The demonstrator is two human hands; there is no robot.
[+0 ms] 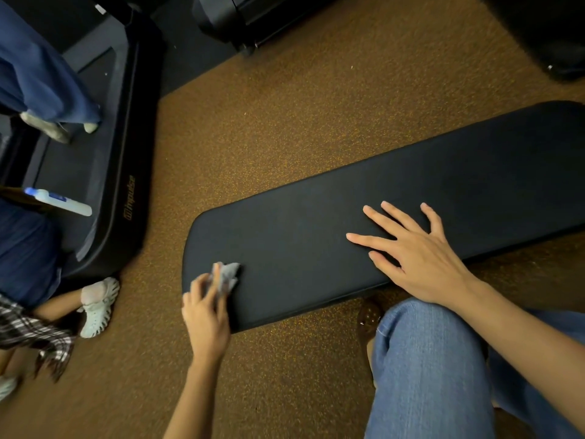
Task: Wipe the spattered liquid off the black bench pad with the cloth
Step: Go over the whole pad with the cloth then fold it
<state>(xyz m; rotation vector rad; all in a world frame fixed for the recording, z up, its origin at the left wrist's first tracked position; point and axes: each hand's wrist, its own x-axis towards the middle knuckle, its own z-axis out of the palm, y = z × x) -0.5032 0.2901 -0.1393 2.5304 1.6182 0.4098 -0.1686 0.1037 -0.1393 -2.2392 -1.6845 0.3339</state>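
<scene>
Left hand (205,312): closed on bunched grey cloth (228,275), near-left end of black bench pad (316,232). Right hand (418,248): open, flat, steadying pad. Advice: spread cloth, wipe rightward in overlapping strokes.

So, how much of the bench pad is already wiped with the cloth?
No spatter shows on the bench pad, but it is dark, so I cannot tell how much is done. In hand: the left hand presses the cloth at the near end; the right hand lies flat mid-pad. The far end may remain.

black bench pad (364,223) — grey cloth (227,275)
</scene>
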